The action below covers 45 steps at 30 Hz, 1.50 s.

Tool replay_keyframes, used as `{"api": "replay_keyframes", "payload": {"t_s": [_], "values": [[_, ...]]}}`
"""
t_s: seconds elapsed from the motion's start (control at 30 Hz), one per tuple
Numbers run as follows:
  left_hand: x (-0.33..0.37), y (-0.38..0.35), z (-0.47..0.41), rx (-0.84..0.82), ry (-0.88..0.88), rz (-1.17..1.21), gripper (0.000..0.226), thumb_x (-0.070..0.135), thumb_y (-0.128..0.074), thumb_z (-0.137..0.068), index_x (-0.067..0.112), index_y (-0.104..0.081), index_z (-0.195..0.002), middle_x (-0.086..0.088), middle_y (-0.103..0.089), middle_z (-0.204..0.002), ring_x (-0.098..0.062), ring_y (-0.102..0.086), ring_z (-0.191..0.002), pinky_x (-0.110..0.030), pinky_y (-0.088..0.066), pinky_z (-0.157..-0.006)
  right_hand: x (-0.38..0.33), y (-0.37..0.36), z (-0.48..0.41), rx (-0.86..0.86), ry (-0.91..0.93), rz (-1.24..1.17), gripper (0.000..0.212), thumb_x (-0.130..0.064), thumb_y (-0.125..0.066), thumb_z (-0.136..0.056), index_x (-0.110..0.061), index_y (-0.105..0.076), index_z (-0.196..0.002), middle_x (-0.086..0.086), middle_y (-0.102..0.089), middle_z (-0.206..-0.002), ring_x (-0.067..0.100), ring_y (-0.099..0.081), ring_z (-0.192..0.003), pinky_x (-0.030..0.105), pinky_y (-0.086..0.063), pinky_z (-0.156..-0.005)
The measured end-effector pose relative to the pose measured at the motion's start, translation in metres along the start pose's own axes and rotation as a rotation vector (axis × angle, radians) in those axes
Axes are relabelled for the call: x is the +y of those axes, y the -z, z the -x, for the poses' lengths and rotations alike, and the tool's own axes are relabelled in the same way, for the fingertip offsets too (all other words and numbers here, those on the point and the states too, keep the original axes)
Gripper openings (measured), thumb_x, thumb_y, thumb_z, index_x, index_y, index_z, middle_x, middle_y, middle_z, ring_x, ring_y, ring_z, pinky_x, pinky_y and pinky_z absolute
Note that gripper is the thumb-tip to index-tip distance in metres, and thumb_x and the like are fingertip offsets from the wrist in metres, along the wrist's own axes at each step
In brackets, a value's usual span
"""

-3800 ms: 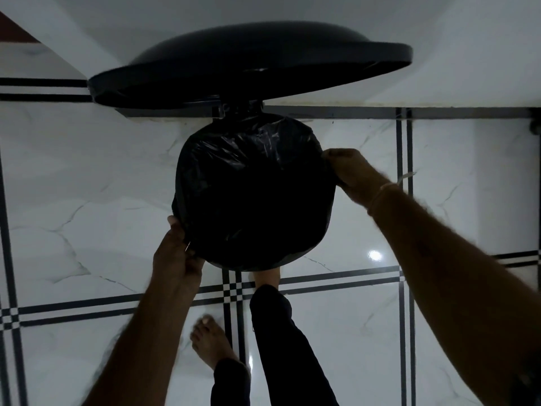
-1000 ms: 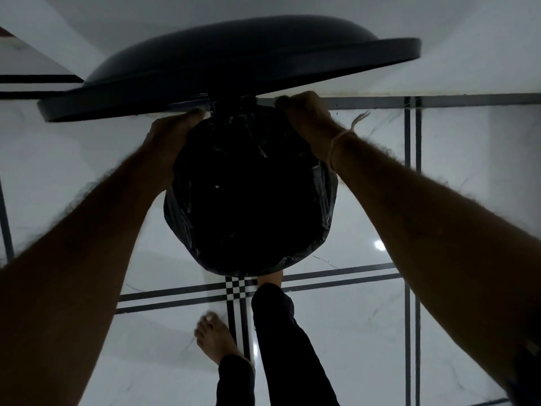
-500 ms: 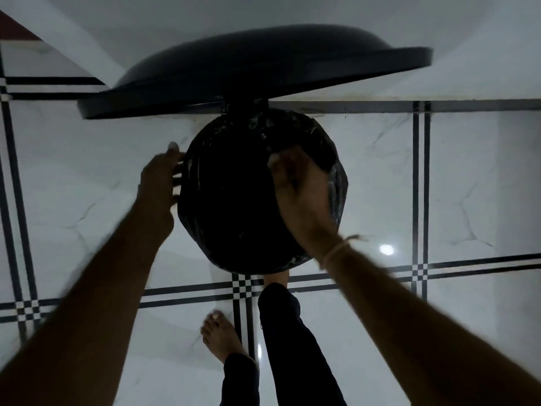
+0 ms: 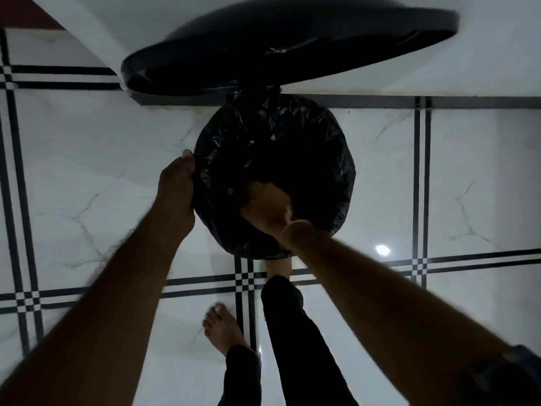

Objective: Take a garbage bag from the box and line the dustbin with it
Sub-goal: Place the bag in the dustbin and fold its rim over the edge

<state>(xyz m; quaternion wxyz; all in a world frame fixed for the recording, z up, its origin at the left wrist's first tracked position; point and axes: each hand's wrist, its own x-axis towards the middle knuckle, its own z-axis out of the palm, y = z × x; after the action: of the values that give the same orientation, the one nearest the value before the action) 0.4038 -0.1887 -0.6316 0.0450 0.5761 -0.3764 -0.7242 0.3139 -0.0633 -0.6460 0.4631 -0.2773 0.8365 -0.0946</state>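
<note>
Marble floor (image 4: pixel 87 177), dim light. Black garbage bag (image 4: pixel 292 133) folded over rim of dustbin (image 4: pixel 292 45), lid up. Grip: left hand (image 4: pixel 175 194) holds bag edge at left rim; right hand (image 4: pixel 266 209) inside bag, fingers hidden, cannot tell pose. Risk 1: inward push drags edge off rim. Risk 2: thin film tears.

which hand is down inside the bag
The right hand: it reaches down inside the open garbage bag, while the left hand stays outside, holding the bag's edge on the left.
</note>
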Motion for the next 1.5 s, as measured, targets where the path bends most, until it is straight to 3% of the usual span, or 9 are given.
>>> {"api": "replay_keyframes", "payload": {"t_s": [0.13,0.23,0.33,0.53,0.73,0.97,1.23,1.4,1.5], "values": [[0.002,-0.004,0.002,0.028,-0.005,-0.037,0.035,0.037,-0.044,-0.109,0.020,-0.073,-0.100,-0.002,-0.077,-0.102,-0.017,-0.075,-0.095,-0.027,-0.059,-0.078,0.055,0.059,0.003,-0.190,0.015,0.647,0.042,-0.036,-0.037,-0.109,-0.012,-0.058,-0.136,0.013,-0.063,-0.135,0.034,-0.057,-0.129,0.045,-0.045,-0.109],[0.002,-0.009,0.002,0.084,-0.003,-0.058,0.034,0.041,-0.046,-0.108,0.027,-0.070,-0.089,0.002,-0.075,-0.096,-0.014,-0.073,-0.092,-0.028,-0.059,-0.082,0.076,0.077,0.002,-0.243,-0.204,0.495,0.040,-0.018,-0.041,-0.108,0.003,-0.052,-0.142,0.023,-0.053,-0.147,0.040,-0.049,-0.138,0.043,-0.039,-0.112],[-0.002,-0.008,-0.003,0.080,-0.015,-0.062,0.036,0.039,-0.049,-0.107,0.029,-0.067,-0.078,0.002,-0.072,-0.091,-0.017,-0.069,-0.089,-0.034,-0.056,-0.092,0.059,0.071,0.004,-0.152,-0.023,0.542,0.037,-0.030,-0.046,-0.106,-0.007,-0.063,-0.130,0.016,-0.066,-0.133,0.036,-0.061,-0.125,0.041,-0.048,-0.101],[-0.003,-0.007,0.000,0.030,-0.044,-0.092,0.062,0.035,-0.047,-0.109,0.039,-0.073,-0.053,0.003,-0.069,-0.085,-0.011,-0.067,-0.081,-0.028,-0.056,-0.084,0.020,0.081,-0.057,-0.008,0.005,0.104,0.044,-0.031,-0.046,-0.105,-0.013,-0.054,-0.145,0.015,-0.056,-0.148,0.035,-0.051,-0.138,0.042,-0.042,-0.111],[0.002,-0.010,0.008,0.085,-0.047,-0.114,0.039,0.042,-0.044,-0.108,0.017,-0.067,-0.089,-0.008,-0.073,-0.105,-0.022,-0.071,-0.099,-0.037,-0.059,-0.091,-0.005,0.059,-0.017,0.080,-0.002,-0.425,0.041,-0.034,-0.050,-0.106,-0.009,-0.063,-0.137,0.016,-0.060,-0.144,0.032,-0.052,-0.137,0.038,-0.036,-0.117],[-0.002,-0.004,0.004,0.078,-0.041,-0.014,0.034,0.044,-0.051,-0.104,0.019,-0.074,-0.109,-0.008,-0.075,-0.120,-0.024,-0.072,-0.111,-0.036,-0.058,-0.095,-0.025,-0.017,0.004,-0.215,0.036,-0.684,0.060,-0.059,-0.036,-0.103,-0.030,-0.040,-0.156,0.006,-0.043,-0.161,0.031,-0.037,-0.150,0.050,-0.027,-0.125],[-0.039,-0.004,0.046,0.333,0.091,0.007,0.030,0.047,-0.048,-0.104,0.028,-0.063,-0.086,0.009,-0.062,-0.087,-0.012,-0.059,-0.081,-0.030,-0.047,-0.074,0.054,0.003,0.078,0.663,0.058,0.109,0.037,-0.031,-0.062,-0.093,-0.021,-0.060,-0.129,0.004,-0.061,-0.125,0.026,-0.055,-0.115,0.042,-0.046,-0.092],[-0.048,-0.002,0.064,0.151,0.208,0.246,0.030,0.045,-0.060,-0.100,0.023,-0.067,-0.119,0.001,-0.072,-0.119,-0.019,-0.067,-0.112,-0.038,-0.056,-0.094,0.084,0.021,0.081,0.899,-0.233,-0.587,0.042,-0.041,-0.056,-0.099,-0.014,-0.046,-0.129,0.007,-0.048,-0.124,0.024,-0.051,-0.117,0.038,-0.047,-0.094],[-0.047,0.003,0.061,0.085,0.229,0.364,0.039,0.040,-0.062,-0.100,0.017,-0.066,-0.131,-0.004,-0.076,-0.118,-0.024,-0.068,-0.116,-0.042,-0.057,-0.098,0.099,0.045,0.063,0.696,-0.486,-1.190,0.035,-0.046,-0.049,-0.101,-0.013,-0.055,-0.112,0.008,-0.054,-0.115,0.025,-0.056,-0.111,0.035,-0.050,-0.087]]}}
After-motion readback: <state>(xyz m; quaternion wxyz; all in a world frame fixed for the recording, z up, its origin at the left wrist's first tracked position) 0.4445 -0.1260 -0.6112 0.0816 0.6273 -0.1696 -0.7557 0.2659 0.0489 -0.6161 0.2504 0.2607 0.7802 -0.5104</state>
